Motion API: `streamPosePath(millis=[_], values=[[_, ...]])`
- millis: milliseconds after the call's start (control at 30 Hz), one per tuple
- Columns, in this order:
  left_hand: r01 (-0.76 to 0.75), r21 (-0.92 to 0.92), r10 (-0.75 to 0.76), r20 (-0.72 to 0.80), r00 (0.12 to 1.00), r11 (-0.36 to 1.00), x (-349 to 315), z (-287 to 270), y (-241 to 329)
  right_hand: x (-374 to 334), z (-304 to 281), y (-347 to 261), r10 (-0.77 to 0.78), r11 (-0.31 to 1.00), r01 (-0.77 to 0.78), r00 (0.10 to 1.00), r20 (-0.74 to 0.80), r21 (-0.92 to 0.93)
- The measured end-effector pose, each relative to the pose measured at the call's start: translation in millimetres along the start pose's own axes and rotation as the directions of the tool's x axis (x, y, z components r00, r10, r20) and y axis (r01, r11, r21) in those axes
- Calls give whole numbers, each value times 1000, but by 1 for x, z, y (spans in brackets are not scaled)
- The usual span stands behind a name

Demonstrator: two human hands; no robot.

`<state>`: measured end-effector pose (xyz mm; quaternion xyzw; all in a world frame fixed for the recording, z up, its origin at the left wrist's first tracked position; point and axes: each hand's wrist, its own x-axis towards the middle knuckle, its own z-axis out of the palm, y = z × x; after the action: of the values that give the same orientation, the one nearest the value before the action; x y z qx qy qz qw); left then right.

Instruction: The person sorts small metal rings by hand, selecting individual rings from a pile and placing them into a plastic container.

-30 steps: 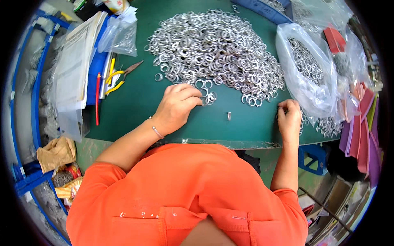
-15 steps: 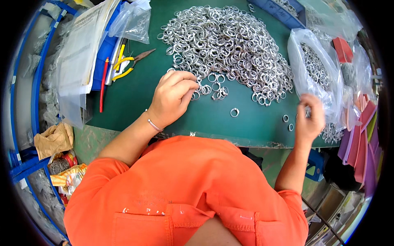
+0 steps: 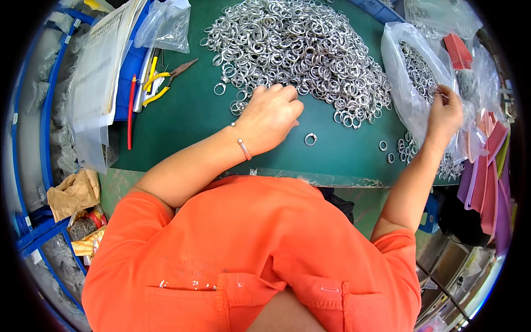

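Observation:
A big heap of silver metal rings (image 3: pixel 293 50) covers the far part of the green mat (image 3: pixel 188 127). My left hand (image 3: pixel 271 117) lies knuckles up at the heap's near edge, fingers curled over some rings. My right hand (image 3: pixel 446 113) is raised at the mouth of a clear plastic bag (image 3: pixel 417 77) full of rings, fingers pinched on something small that I cannot make out. A single ring (image 3: pixel 310 139) lies on the mat between the hands. A few loose rings (image 3: pixel 401 148) sit below the right hand.
Yellow-handled pliers (image 3: pixel 163 80), a red pen (image 3: pixel 131 113) and papers in plastic sleeves (image 3: pixel 97 72) lie at the left. More bags and pink and purple sheets (image 3: pixel 489 171) crowd the right side. The mat's front edge runs just before my orange shirt.
My left hand moved right along the heap's edge. My right hand rose from the mat's near right edge up to the bag's opening. The view shifted slightly.

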<state>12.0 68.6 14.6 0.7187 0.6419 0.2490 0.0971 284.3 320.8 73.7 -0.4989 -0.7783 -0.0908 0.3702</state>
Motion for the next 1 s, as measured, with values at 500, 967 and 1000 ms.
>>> streamPosePath(millis=[500, 967, 1000], values=[[63, -230, -114, -216, 970, 971, -18, -6, -6, -139, -10, -143, -403, 841, 54, 728, 555, 539], [170, -642, -347, -159, 924, 747, -20, -23, 13, -129, 7, -185, -316, 517, -252, 832, 456, 818], [183, -696, -391, -151, 908, 694, -20, -23, 13, -130, 8, -183, -277, 467, -343, 819, 503, 815]])
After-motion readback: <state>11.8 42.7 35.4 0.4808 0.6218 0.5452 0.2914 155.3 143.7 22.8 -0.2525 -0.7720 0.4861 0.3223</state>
